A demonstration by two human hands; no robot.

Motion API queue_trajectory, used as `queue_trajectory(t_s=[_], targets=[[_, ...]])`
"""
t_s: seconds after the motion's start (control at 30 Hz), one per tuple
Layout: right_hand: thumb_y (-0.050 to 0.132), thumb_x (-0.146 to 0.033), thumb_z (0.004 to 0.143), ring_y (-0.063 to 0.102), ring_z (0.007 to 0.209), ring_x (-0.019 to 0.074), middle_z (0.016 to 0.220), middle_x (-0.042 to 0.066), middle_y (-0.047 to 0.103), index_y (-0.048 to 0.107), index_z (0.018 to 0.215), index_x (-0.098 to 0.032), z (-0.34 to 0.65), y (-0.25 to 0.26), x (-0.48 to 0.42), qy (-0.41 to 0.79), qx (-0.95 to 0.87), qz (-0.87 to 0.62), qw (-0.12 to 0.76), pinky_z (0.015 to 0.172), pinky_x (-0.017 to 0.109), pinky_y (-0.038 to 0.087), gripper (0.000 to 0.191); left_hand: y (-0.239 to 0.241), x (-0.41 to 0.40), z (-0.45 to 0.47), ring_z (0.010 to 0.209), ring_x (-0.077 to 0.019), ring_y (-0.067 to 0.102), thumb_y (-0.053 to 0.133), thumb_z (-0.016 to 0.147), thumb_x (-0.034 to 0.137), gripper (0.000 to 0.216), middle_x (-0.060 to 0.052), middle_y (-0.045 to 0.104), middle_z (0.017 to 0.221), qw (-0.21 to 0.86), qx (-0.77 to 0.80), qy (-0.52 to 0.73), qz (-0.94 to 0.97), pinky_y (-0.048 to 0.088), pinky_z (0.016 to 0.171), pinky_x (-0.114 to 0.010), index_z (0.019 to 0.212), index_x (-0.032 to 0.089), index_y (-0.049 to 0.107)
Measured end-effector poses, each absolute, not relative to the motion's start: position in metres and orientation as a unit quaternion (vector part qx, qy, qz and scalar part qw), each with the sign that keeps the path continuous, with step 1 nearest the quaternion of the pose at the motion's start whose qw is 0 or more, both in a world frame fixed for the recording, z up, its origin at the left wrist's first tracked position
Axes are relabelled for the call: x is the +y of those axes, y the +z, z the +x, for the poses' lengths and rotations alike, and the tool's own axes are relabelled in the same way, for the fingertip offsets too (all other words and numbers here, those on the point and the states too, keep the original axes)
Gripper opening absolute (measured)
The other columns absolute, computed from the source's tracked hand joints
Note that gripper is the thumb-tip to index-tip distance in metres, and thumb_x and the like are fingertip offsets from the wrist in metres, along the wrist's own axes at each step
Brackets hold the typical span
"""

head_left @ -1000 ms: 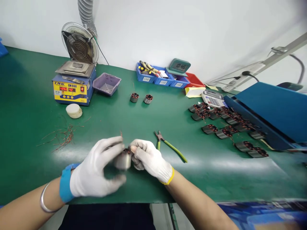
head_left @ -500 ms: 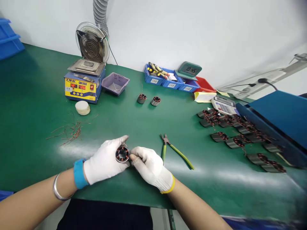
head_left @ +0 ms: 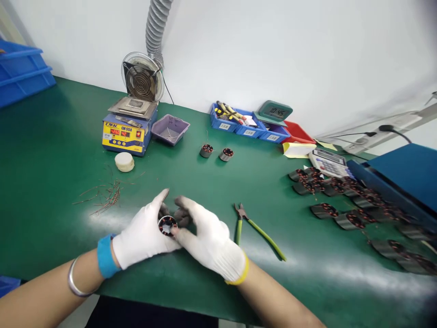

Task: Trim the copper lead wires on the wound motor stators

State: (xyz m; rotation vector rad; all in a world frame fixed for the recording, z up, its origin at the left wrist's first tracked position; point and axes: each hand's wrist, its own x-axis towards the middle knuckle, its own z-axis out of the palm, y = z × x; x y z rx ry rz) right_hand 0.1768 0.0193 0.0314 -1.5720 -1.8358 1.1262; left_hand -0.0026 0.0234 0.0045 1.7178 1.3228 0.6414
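1. Copper-wound stator (head_left: pixel 167 225) is mostly covered. Only its round end face shows (dark bore, coil ring). The side wall is hidden by the gloves, and any lead wires are too small to make out.
2. Left hand (head_left: pixel 143 239): white glove, blue cuff, bangle on the wrist. Forearm is cut off at the bottom-left frame edge. Right hand (head_left: pixel 208 241): white glove, yellow cuff. Forearm runs out at the bottom edge.
3. Right fingertips (head_left: pixel 180 202) look grey/dark. Can't tell how many of them sit behind the stator.
4. Orientation: the bore faces up and back toward the wearer, so the axis runs from the camera down and away. The visible face reads approx. circular. Body length along the axis can't be seen.
5. Position: the stator sits between both hands, over the near part of the green counter (head_left: pixel 51 150). Whether it rests on the counter or is held just above it can't be told.
6. Left hand is closed on the stator from the left, w/ one digit raised clear above it. Right hand is clamped on its right rim w/ fingertips, other fingers curled round the far side.
7. Cutters (head_left: pixel 254 225) lie on the counter just right of the right hand, green handles toward the near right.
8. Wire scraps (head_left: pixel 102 196) lie left of and beyond the left hand, well apart from it.
9. Batch of wound cores (head_left: pixel 327 200) sits at far right. Those nearest the frame edge are blurred.
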Motion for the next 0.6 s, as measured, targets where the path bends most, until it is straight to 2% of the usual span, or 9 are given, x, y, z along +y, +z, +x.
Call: queue_trajectory(t_s=[0.1,0.17,0.23,0.3,0.33,0.4,0.43,0.5,0.6], targets=[[0.056,-0.019,0.073,0.058,0.071,0.0144,0.079,-0.001,0.062,0.061,0.111,-0.022,0.163,0.020,0.042,0.519,-0.600,-0.512,0.328,0.067,0.028,0.046,0.039,0.003,0.024,0.003,0.083,-0.0257,0.065,0.064,0.064,0.026,0.098,-0.007,0.065,0.100,0.420,0.522,0.244,0.701,0.053,0.074,-0.035,0.148,0.015,0.017],[0.058,-0.019,0.070,0.051,0.060,0.0107,0.070,-0.003,0.056,0.059,0.107,-0.017,0.168,0.017,0.055,0.575,-0.542,-0.482,0.378,0.058,0.025,0.042,0.037,0.005,0.025,0.002,0.085,-0.0246,0.065,0.062,0.062,0.022,0.099,-0.006,0.065,0.100,0.438,0.502,0.222,0.712,0.053,0.076,-0.034,0.149,0.016,0.014],[0.064,-0.021,0.065,0.051,0.061,0.0104,0.073,-0.002,0.056,0.056,0.107,-0.015,0.179,0.019,0.060,0.613,-0.505,-0.460,0.396,0.056,0.024,0.041,0.043,0.009,0.026,-0.002,0.088,-0.0228,0.064,0.062,0.062,0.019,0.098,-0.007,0.063,0.105,0.457,0.489,0.210,0.713,0.052,0.079,-0.035,0.148,0.016,0.015],[0.070,-0.020,0.059,0.056,0.070,0.0132,0.085,0.002,0.060,0.054,0.111,-0.017,0.190,0.026,0.056,0.629,-0.499,-0.450,0.391,0.059,0.025,0.045,0.055,0.012,0.025,-0.005,0.087,-0.0213,0.064,0.064,0.061,0.020,0.090,-0.007,0.062,0.109,0.472,0.499,0.215,0.694,0.052,0.078,-0.034,0.143,0.016,0.025],[0.072,-0.019,0.056,0.058,0.075,0.0148,0.091,0.004,0.061,0.053,0.115,-0.017,0.194,0.029,0.051,0.623,-0.507,-0.458,0.380,0.062,0.027,0.047,0.062,0.013,0.025,-0.005,0.085,-0.0206,0.063,0.066,0.062,0.022,0.079,-0.007,0.062,0.106,0.472,0.513,0.222,0.682,0.052,0.076,-0.033,0.135,0.016,0.035],[0.073,-0.017,0.055,0.059,0.079,0.0165,0.095,0.005,0.062,0.051,0.120,-0.019,0.195,0.032,0.038,0.583,-0.544,-0.502,0.334,0.068,0.030,0.050,0.069,0.013,0.023,-0.004,0.080,-0.0195,0.062,0.065,0.065,0.024,0.044,-0.005,0.063,0.095,0.448,0.538,0.239,0.674,0.051,0.071,-0.032,0.106,0.018,0.053],[0.073,-0.017,0.057,0.060,0.078,0.0166,0.093,0.004,0.062,0.052,0.121,-0.020,0.194,0.031,0.032,0.554,-0.568,-0.529,0.301,0.071,0.032,0.050,0.067,0.012,0.023,-0.003,0.078,-0.0190,0.061,0.064,0.067,0.024,0.027,-0.003,0.063,0.089,0.427,0.541,0.247,0.681,0.050,0.070,-0.032,0.092,0.018,0.056],[0.069,-0.020,0.067,0.061,0.078,0.0172,0.090,0.002,0.064,0.054,0.121,-0.023,0.187,0.025,0.021,0.496,-0.609,-0.567,0.249,0.076,0.035,0.049,0.056,0.010,0.022,0.000,0.076,-0.0182,0.059,0.058,0.071,0.020,0.006,-0.002,0.062,0.081,0.391,0.529,0.260,0.707,0.048,0.070,-0.031,0.075,0.019,0.055],[0.060,-0.021,0.075,0.061,0.079,0.0174,0.087,0.001,0.066,0.056,0.119,-0.023,0.179,0.012,0.018,0.483,-0.621,-0.566,0.246,0.078,0.035,0.048,0.044,0.006,0.021,0.002,0.077,-0.0174,0.059,0.053,0.075,0.017,0.006,-0.002,0.062,0.082,0.389,0.505,0.281,0.717,0.048,0.071,-0.031,0.071,0.020,0.055]])
